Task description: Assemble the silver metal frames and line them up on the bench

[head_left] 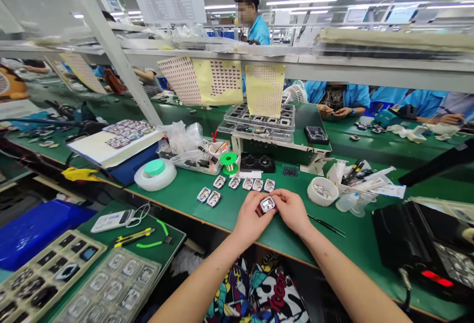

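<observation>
Two bare hands, the left hand point(250, 218) and right hand point(292, 210), pinch one small silver-and-dark rounded housing point(267, 204) above the green worktop's point(183, 203) front edge. Handling seems in hand; any next move calls for steady fingertips. Its recessed face points up; its long axis is unclear. Seven similar housings point(234, 182) lie beyond.

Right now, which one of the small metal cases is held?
The case between left hand and right hand; other cases lie on the green table.

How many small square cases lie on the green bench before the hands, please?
7: two cases at near left, one case behind them, four cases in a row to its right; the hands may hide more.
</observation>
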